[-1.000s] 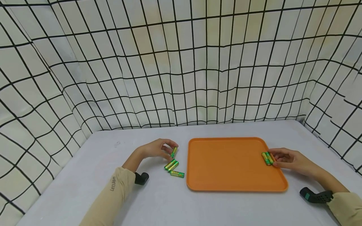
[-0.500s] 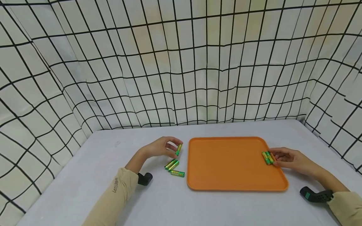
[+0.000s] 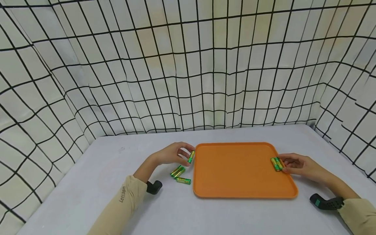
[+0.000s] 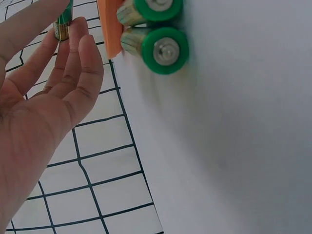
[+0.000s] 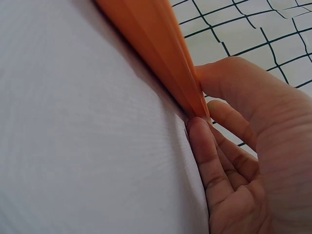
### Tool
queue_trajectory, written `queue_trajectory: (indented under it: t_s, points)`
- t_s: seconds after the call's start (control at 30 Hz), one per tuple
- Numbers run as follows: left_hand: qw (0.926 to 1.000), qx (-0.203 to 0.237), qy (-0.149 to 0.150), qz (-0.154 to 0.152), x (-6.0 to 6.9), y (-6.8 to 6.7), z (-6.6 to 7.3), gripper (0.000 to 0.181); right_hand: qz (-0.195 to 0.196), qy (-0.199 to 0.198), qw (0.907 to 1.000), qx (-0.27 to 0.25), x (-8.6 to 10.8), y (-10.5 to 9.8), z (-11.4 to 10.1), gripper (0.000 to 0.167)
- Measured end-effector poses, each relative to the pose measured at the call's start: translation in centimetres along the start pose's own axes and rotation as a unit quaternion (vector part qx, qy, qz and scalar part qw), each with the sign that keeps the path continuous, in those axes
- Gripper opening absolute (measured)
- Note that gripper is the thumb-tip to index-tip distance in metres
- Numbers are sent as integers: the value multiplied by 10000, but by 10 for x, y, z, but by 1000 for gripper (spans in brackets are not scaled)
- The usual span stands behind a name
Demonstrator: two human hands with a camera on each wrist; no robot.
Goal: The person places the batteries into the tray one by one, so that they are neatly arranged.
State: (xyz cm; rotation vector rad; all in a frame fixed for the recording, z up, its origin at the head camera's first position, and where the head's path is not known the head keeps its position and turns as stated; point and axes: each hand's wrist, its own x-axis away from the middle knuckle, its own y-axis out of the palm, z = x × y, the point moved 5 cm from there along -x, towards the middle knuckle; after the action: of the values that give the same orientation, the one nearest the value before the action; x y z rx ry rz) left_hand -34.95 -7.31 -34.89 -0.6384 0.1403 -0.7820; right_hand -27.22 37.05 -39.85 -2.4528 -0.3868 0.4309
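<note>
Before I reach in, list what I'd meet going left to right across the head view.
Left sleeve, left hand, pinched battery, orange tray, pair of batteries near the tray's right rim, right hand, right sleeve.

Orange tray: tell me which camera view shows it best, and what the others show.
The head view, since nearly the whole orange tray shows there. The right wrist view has only part of its side, gripped by the right hand; the left wrist view, just a narrow strip of edge near two batteries.
</note>
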Motion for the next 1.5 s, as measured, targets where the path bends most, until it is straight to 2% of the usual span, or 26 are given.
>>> queue_trajectory:
  t_s: [0.5, 0.97, 1.27, 1.5]
  points:
    - [9984, 44, 538, -163, -13, 12, 17, 59, 37, 2, 10000, 68, -1, 0, 0, 46]
    - [9977, 0, 602, -312, -31, 23, 38, 60, 59, 50, 9999, 116, -1, 0, 1, 46]
    - [9967, -18, 692, -425, -44, 32, 43, 58, 18, -30, 10000, 35, -2, 1, 2, 46]
    - [9963, -5, 716, -479, -52, 38, 52, 58, 11, 51, 10000, 12, -2, 0, 2, 46]
